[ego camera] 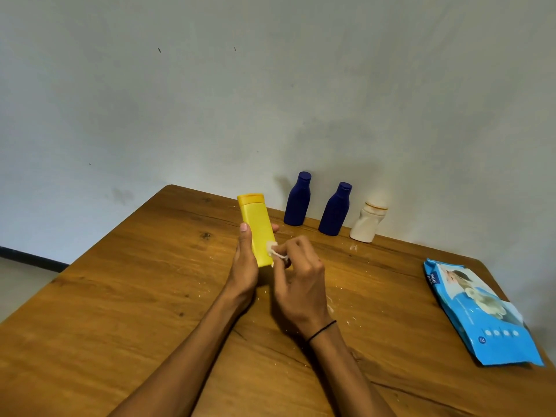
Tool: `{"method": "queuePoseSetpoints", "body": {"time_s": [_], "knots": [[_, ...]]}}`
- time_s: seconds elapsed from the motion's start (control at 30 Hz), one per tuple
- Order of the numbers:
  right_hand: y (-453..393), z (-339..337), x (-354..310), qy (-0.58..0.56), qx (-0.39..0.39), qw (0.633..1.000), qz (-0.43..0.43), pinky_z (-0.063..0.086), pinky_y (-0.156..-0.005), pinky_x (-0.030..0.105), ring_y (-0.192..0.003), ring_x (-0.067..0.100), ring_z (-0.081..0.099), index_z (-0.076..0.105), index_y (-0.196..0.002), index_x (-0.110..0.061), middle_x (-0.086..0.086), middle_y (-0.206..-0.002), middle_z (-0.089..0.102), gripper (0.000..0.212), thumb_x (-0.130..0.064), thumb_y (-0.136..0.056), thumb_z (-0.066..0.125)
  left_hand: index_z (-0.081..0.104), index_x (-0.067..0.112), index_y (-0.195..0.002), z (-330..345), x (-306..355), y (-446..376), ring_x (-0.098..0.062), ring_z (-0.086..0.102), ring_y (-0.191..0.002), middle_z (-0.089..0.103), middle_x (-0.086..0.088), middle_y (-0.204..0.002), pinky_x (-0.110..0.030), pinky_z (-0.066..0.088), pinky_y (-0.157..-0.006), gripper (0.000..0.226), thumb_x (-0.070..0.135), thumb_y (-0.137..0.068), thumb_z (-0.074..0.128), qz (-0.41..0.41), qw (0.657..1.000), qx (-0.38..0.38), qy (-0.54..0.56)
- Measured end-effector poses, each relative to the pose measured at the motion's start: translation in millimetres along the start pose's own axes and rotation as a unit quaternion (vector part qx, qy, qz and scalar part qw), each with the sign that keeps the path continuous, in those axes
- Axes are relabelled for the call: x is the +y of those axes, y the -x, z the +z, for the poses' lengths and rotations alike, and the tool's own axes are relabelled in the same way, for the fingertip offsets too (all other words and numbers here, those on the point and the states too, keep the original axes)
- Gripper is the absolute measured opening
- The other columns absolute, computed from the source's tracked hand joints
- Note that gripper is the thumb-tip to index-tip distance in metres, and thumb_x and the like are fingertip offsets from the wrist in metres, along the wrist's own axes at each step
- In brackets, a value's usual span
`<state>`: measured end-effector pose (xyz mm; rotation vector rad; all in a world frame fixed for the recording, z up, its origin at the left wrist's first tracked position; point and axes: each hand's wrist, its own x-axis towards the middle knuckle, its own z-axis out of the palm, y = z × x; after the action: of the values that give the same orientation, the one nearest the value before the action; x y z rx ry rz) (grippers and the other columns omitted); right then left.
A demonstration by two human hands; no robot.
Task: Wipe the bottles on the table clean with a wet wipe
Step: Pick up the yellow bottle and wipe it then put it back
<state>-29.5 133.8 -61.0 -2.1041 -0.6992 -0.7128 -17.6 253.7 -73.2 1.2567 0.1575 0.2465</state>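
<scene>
A yellow bottle [256, 224] with an orange cap is held upright above the table, gripped at its lower part by my left hand [245, 266]. My right hand [301, 281] pinches a small crumpled white wet wipe [274, 251] against the bottle's lower right side. Against the wall stand two dark blue bottles [298, 200] [335, 210] and, to their right, a dented white bottle [367, 222].
A blue pack of wet wipes [481, 314] lies near the right edge of the wooden table [120, 296]. White crumbs are scattered around the table's middle. A grey wall rises right behind the bottles. The table's left edge drops to the floor.
</scene>
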Motion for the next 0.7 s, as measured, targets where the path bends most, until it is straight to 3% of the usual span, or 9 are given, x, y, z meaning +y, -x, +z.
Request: {"method": "queuePoseSetpoints", "body": {"time_s": [0.17,0.23,0.33,0.4,0.43,0.53,0.57,0.67,0.7], "knots": [[1,2,-2,0.002,-0.024,0.996,-0.087,0.057,-0.087,0.038,-0.103,0.020,0.059,0.069,-0.113,-0.004,0.009,-0.111,0.059,0.020,-0.001,-0.093,0.066,0.065,0.015,-0.127,5,-1,5,-0.017,0.074,-0.102,0.078,-0.002,-0.106,-0.031,0.058,-0.088,0.067,0.059,-0.108,0.018,-0.049,0.998,-0.049,0.010],[-2,2,-1,0.020,0.002,0.998,-0.064,0.058,-0.082,0.036,-0.102,0.020,0.059,0.069,-0.115,-0.006,0.009,-0.113,0.059,0.020,-0.004,-0.096,0.067,0.063,0.019,-0.131,7,-2,8,-0.018,0.074,-0.106,0.078,-0.003,-0.111,-0.034,0.057,-0.088,0.064,0.060,-0.108,0.020,-0.079,0.994,-0.071,0.010],[-9,1,1,0.053,0.037,0.998,-0.020,0.057,-0.078,0.031,-0.103,0.021,0.060,0.069,-0.117,-0.008,0.010,-0.113,0.061,0.022,-0.012,-0.095,0.068,0.060,0.023,-0.135,9,-1,13,-0.012,0.076,-0.097,0.079,0.002,-0.105,-0.029,0.058,-0.076,0.059,0.057,-0.109,0.020,-0.102,0.989,-0.103,0.022],[-13,1,4,0.067,0.049,0.996,0.015,0.056,-0.079,0.034,-0.103,0.022,0.060,0.070,-0.116,-0.010,0.009,-0.112,0.063,0.021,-0.014,-0.095,0.069,0.057,0.029,-0.140,10,-3,14,-0.014,0.075,-0.106,0.079,0.002,-0.113,-0.033,0.059,-0.081,0.057,0.060,-0.108,0.021,-0.111,0.987,-0.113,0.029],[-13,2,5,0.079,0.057,0.995,0.033,0.054,-0.082,0.036,-0.104,0.022,0.059,0.071,-0.114,-0.011,0.007,-0.111,0.063,0.019,-0.014,-0.095,0.068,0.057,0.031,-0.139,11,-4,14,-0.016,0.076,-0.103,0.079,0.002,-0.111,-0.034,0.059,-0.079,0.058,0.061,-0.107,0.021,-0.110,0.987,-0.118,0.019],[-10,4,4,0.126,0.069,0.988,0.064,0.035,-0.092,0.033,-0.100,0.020,0.059,0.070,-0.107,-0.015,0.003,-0.105,0.063,0.013,-0.014,-0.094,0.066,0.059,0.024,-0.136,11,0,16,-0.014,0.069,-0.069,0.074,-0.001,-0.089,-0.028,0.049,-0.053,0.072,0.072,-0.100,0.020,-0.102,0.987,-0.126,-0.019],[-8,4,2,0.128,0.063,0.988,0.059,0.031,-0.091,0.033,-0.098,0.018,0.058,0.069,-0.104,-0.016,0.002,-0.104,0.063,0.012,-0.012,-0.093,0.066,0.060,0.022,-0.135,10,0,14,-0.015,0.069,-0.072,0.074,-0.004,-0.092,-0.029,0.050,-0.055,0.075,0.073,-0.099,0.020,-0.095,0.988,-0.120,-0.021],[-3,5,-2,0.101,0.029,0.994,-0.011,0.031,-0.091,0.034,-0.099,0.015,0.053,0.068,-0.103,-0.016,0.002,-0.103,0.062,0.015,-0.008,-0.090,0.066,0.064,0.021,-0.134,7,0,11,-0.027,0.073,-0.109,0.075,-0.011,-0.119,-0.043,0.058,-0.093,0.073,0.071,-0.101,0.022,-0.069,0.991,-0.114,0.007],[-4,4,-2,0.095,0.025,0.995,-0.034,0.031,-0.093,0.034,-0.102,0.015,0.053,0.069,-0.103,-0.015,0.003,-0.104,0.062,0.015,-0.008,-0.091,0.066,0.066,0.023,-0.129,6,0,11,-0.027,0.073,-0.106,0.076,-0.012,-0.114,-0.046,0.057,-0.091,0.071,0.071,-0.101,0.022,-0.064,0.991,-0.116,0.006]]}}
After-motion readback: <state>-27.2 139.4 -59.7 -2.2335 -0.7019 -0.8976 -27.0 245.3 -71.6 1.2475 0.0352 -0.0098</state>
